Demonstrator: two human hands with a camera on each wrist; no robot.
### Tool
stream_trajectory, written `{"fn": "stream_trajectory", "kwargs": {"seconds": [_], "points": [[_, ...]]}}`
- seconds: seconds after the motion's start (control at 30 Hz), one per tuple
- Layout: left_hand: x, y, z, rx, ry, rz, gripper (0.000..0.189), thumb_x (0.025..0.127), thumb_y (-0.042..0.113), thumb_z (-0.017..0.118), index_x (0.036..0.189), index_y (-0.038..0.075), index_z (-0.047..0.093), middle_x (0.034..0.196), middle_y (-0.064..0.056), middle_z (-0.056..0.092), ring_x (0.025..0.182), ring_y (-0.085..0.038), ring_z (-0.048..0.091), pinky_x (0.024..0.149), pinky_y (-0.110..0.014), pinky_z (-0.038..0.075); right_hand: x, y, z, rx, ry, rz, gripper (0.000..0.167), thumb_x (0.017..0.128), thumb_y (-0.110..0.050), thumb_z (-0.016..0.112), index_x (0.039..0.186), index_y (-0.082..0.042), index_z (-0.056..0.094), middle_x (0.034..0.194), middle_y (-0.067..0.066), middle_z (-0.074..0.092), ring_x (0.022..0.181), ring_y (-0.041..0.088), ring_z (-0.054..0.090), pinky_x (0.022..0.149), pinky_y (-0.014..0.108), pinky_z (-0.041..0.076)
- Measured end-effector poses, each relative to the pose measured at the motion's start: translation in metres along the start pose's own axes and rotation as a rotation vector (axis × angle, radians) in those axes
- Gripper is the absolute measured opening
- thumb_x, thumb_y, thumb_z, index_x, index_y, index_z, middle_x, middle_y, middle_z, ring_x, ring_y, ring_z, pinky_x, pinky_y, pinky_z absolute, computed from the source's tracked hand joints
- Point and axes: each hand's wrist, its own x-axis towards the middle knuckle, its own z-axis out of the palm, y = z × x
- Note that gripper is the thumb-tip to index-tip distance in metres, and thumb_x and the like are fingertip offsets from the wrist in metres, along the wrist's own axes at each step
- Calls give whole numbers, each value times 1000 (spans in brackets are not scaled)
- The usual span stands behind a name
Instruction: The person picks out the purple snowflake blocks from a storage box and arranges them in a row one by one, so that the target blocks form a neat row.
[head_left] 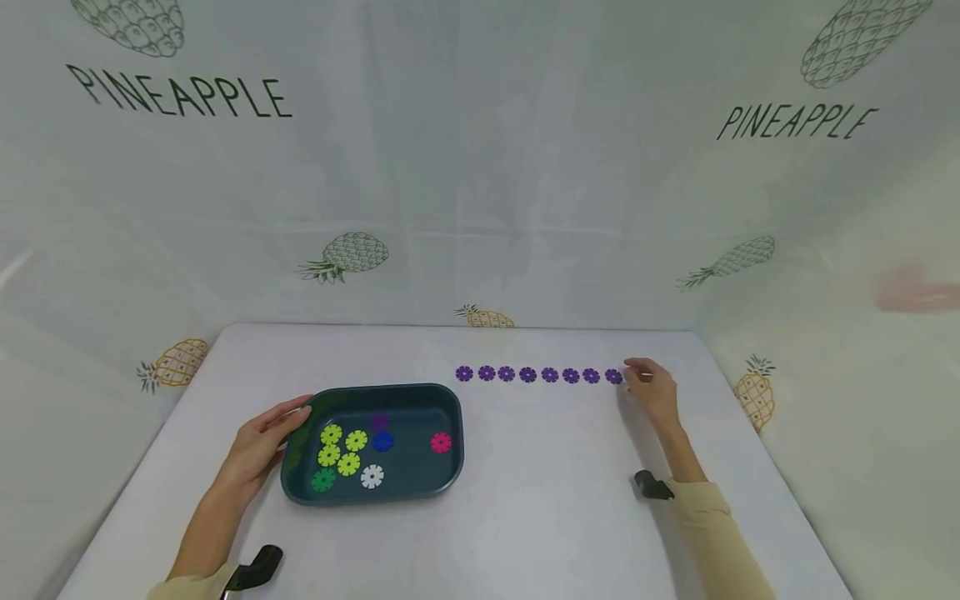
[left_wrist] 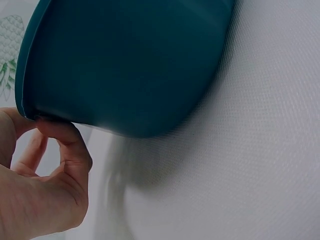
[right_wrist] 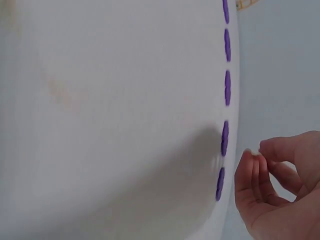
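Note:
My left hand pinches the left rim of a dark teal tray, thumb on top. In the left wrist view, curled fingers meet the rim of the tray. Inside lie several yellow-green notched discs, plus a green disc, a white disc, a blue disc, a dim purple disc and a pink disc. My right hand is just right of a purple disc, its fingers loosely bent with nothing visible between them.
Several purple discs form a straight row along the back of the white table, right of the tray. A pineapple-print cloth hangs behind and beside the table. Dark wrist mounts stick out from both sleeves.

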Motion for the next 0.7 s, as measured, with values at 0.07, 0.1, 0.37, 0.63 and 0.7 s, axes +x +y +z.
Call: {"fn": "stream_trajectory", "kwargs": {"seconds": [0.07,0.1,0.37,0.63,0.7], "points": [[0,0,0,1,-1,2,67,95,52,69,152,21,52,122,17,64,112,-4,55,88,-22,49,-2,-5,4,7,-13,-16,26,104,-8,58,124,6,66,114,26,66,105,38,64,68,10,45],[0,0,0,2,-2,3,67,95,52,69,152,21,52,123,17,64,112,-5,55,88,-22,49,-3,-8,6,9,-22,-23,26,104,-9,58,125,5,66,115,25,66,105,37,64,71,10,44],[-2,0,0,-16,-3,14,64,95,51,70,149,22,55,117,19,66,111,-5,56,88,-23,50,-11,-34,23,55,-76,-105,25,104,-9,60,124,5,66,116,24,67,107,37,64,80,12,44],[-4,3,1,-32,-3,18,59,95,50,71,146,24,59,115,20,67,111,-5,56,89,-24,49,-17,-59,40,77,-110,-161,23,103,-8,62,123,2,68,117,21,68,108,34,65,93,37,52],[-4,3,1,-30,-1,17,59,95,50,71,146,24,59,114,21,67,111,-5,56,88,-24,49,-19,-66,45,86,-118,-166,23,103,-9,62,123,1,68,116,19,68,107,33,65,93,38,53]]}}
